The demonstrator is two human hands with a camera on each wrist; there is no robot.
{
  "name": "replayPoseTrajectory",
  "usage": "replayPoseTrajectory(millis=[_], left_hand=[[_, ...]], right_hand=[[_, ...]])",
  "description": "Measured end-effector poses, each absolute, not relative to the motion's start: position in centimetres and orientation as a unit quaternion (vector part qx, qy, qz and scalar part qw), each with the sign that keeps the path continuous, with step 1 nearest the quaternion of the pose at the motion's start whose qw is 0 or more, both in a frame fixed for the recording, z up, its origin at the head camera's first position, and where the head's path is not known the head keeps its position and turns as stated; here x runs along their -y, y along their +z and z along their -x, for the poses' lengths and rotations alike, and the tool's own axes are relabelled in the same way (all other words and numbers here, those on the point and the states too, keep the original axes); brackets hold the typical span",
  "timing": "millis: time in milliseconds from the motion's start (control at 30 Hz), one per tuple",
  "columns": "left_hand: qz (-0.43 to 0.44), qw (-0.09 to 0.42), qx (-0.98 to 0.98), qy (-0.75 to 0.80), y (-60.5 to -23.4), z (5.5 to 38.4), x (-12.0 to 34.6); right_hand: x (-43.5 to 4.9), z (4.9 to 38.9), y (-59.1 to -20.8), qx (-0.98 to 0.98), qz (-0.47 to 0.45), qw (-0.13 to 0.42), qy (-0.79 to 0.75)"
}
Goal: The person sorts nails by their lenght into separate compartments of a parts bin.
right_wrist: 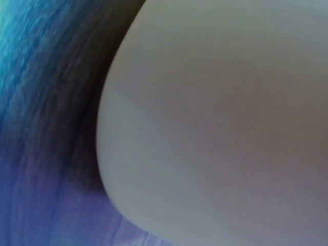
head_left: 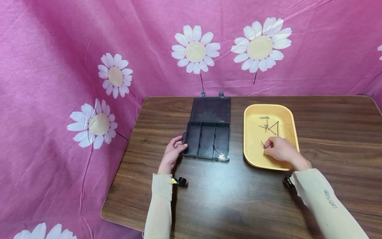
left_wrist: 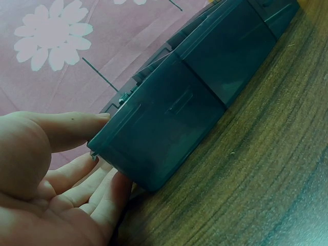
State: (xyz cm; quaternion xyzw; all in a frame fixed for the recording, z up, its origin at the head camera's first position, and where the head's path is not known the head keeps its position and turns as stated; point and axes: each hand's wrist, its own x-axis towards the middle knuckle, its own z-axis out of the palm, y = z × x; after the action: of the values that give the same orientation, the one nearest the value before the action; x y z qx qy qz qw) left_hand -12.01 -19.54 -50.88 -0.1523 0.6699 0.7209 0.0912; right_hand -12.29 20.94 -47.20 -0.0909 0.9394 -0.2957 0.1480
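One nail (head_left: pixel 263 144): slim, metallic, pinched by the right hand (head_left: pixel 280 149) within a yellow tray (head_left: pixel 253 152), smooth, round-cornered. A light fingertip pinch should keep it clear of the loose nails (head_left: pixel 271 128) beyond. Compartment box (head_left: pixel 207 141): dark, translucent, lid open; left side gripped by the left hand (head_left: pixel 172 153). Counter (head_left: pixel 209 199): wood-grained.

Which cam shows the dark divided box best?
Head view: from above it shows nearly the whole dark divided box, with the lid open and three long compartments visible. The left wrist view shows only part of its outside, close up, gripped by the left hand. The right wrist view shows none of it.
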Motion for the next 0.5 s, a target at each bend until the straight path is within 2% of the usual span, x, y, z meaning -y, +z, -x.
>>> replayPoseTrajectory(millis=[267,500], left_hand=[[0.15,0.094,-0.672,0.719,-50.89,12.05,19.55],[0.154,0.093,-0.669,0.721,-51.0,12.11,19.57]], right_hand=[[-20.74,12.07,-47.07,-0.923,0.084,0.138,-0.348],[-20.57,11.83,-47.07,-0.858,0.045,0.183,-0.479]])
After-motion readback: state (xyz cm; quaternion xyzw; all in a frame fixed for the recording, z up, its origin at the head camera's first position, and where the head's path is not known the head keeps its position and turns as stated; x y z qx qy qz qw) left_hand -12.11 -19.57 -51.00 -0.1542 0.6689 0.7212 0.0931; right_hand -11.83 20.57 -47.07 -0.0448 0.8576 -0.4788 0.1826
